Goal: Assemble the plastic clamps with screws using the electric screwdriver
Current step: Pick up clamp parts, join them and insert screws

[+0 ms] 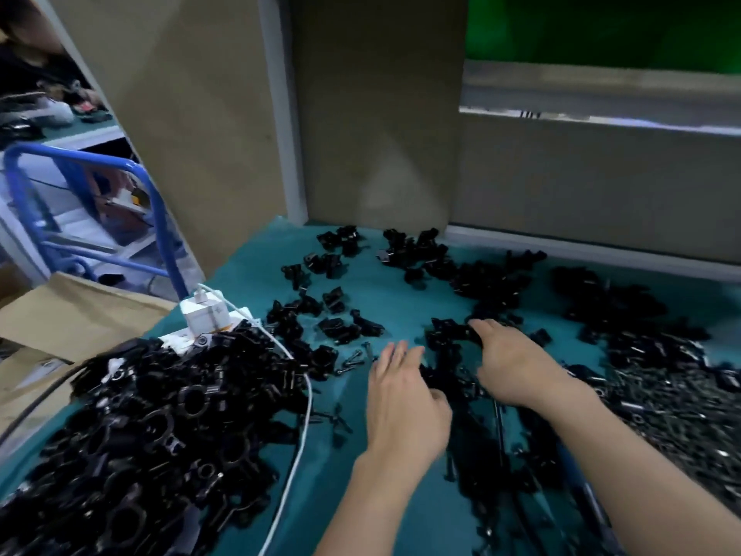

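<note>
A big heap of black plastic clamps (pixel 160 427) fills the near left of the teal table (pixel 401 298). Loose clamp parts (pixel 333 311) lie scattered across the middle and back. A pile of dark screws (pixel 677 411) sits at the right. My left hand (pixel 405 399) hovers palm down, fingers spread, over a few loose screws (pixel 355 361). My right hand (pixel 517 363) rests palm down on a small cluster of black clamp parts (pixel 449 335), fingertips touching them; whether it grips one is hidden. The electric screwdriver (pixel 589 495) lies partly under my right forearm.
A white power strip with a charger (pixel 204 315) and a white cable (pixel 296 443) cross the clamp heap. Cardboard panels (pixel 373 114) wall the back. A cardboard box (pixel 60 315) and a blue cart frame (pixel 160 218) stand to the left.
</note>
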A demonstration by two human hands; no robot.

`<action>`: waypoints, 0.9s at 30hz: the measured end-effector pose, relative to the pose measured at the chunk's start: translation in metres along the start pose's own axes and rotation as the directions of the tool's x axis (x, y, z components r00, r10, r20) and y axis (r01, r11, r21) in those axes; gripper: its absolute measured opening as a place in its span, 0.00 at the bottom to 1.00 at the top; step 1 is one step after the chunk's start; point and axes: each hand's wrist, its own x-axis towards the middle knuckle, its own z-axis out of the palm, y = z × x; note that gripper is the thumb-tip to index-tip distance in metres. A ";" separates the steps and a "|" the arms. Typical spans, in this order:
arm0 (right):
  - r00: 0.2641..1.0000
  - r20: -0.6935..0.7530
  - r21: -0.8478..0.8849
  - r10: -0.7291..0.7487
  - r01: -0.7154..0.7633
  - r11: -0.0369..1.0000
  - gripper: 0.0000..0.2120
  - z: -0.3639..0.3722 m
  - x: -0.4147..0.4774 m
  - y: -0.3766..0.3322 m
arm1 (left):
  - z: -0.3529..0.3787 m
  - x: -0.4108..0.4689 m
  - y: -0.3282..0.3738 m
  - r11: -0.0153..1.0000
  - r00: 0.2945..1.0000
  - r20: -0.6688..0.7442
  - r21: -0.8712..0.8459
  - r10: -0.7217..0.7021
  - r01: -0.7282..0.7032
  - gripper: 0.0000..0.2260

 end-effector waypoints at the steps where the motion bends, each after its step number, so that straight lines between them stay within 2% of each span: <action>1: 1.000 -0.012 -0.075 0.008 -0.008 0.997 0.34 -0.001 0.003 0.002 | 0.005 0.005 -0.007 0.999 0.999 0.041 -0.022 -0.030 0.031 0.28; 2: 0.999 -0.037 -0.147 0.029 -0.034 0.989 0.33 -0.002 0.006 0.003 | 0.010 0.010 -0.013 0.998 0.996 0.074 -0.031 -0.043 0.046 0.28; 4: 0.992 -0.110 -0.294 0.063 -0.093 0.951 0.29 -0.004 0.011 0.000 | 0.017 0.015 -0.022 1.000 0.996 0.087 0.013 0.011 -0.012 0.22; 6: 0.984 -0.177 -0.381 -0.010 -0.059 0.923 0.26 0.000 0.017 -0.007 | 0.022 0.017 -0.028 0.999 0.997 0.063 0.023 0.042 -0.044 0.18; 8: 0.979 -0.149 -0.329 -0.136 0.081 0.941 0.30 0.011 0.026 -0.013 | 0.021 0.020 -0.030 1.000 0.999 0.038 -0.004 0.001 -0.001 0.18; 10: 0.988 -0.053 -0.130 -0.143 0.135 0.982 0.35 0.016 0.033 -0.019 | 0.020 0.023 -0.032 0.999 0.999 -0.012 -0.024 -0.046 0.045 0.17; 11: 0.992 -0.020 -0.064 -0.126 0.124 0.990 0.33 0.015 0.038 -0.020 | 0.018 0.025 -0.032 0.998 0.997 -0.054 -0.033 -0.054 0.052 0.15; 13: 0.993 -0.006 -0.041 -0.122 0.121 0.992 0.23 0.010 0.046 -0.022 | 0.014 0.027 -0.033 0.998 0.989 -0.137 -0.028 -0.063 0.060 0.12; 15: 0.990 -0.045 -0.051 -0.133 0.131 0.990 0.11 0.010 0.045 -0.024 | 0.010 0.028 -0.033 0.997 0.984 -0.160 -0.018 -0.083 0.081 0.10; 18: 0.958 -0.231 -0.108 -0.168 0.146 0.983 0.06 0.016 0.034 -0.024 | 0.007 0.025 -0.032 0.995 0.978 -0.186 0.031 -0.090 0.097 0.11; 19: 0.936 -0.312 -0.053 -0.160 0.151 0.987 0.06 0.018 0.028 -0.024 | 0.006 0.023 -0.030 0.996 0.975 -0.209 0.023 -0.075 0.082 0.15; 20: 0.927 -0.360 0.114 -0.106 0.156 0.981 0.05 0.018 0.019 -0.024 | 0.003 0.020 -0.028 0.999 0.971 -0.235 -0.022 -0.051 0.048 0.17; 21: 0.933 -0.359 0.338 -0.032 0.162 0.927 0.05 0.017 0.008 -0.026 | 0.001 0.017 -0.024 0.995 0.965 -0.262 -0.103 -0.026 -0.001 0.19; 23: 0.954 -0.298 0.697 0.032 0.194 0.690 0.05 0.019 -0.018 -0.031 | -0.005 0.010 -0.016 0.946 0.970 -0.244 -0.316 -0.011 -0.069 0.19; 24: 0.952 -0.302 0.759 0.043 0.214 0.615 0.07 0.023 -0.030 -0.033 | -0.008 0.006 -0.012 0.914 0.981 -0.195 -0.400 -0.006 -0.074 0.19; 25: 0.942 -0.333 0.765 0.049 0.239 0.598 0.09 0.029 -0.043 -0.033 | -0.009 0.002 -0.008 0.890 0.989 -0.149 -0.450 0.006 -0.073 0.19; 27: 0.888 -0.452 0.681 0.086 0.282 0.676 0.14 0.043 -0.066 -0.032 | -0.007 -0.005 -0.002 0.874 0.998 -0.067 -0.485 0.002 -0.034 0.19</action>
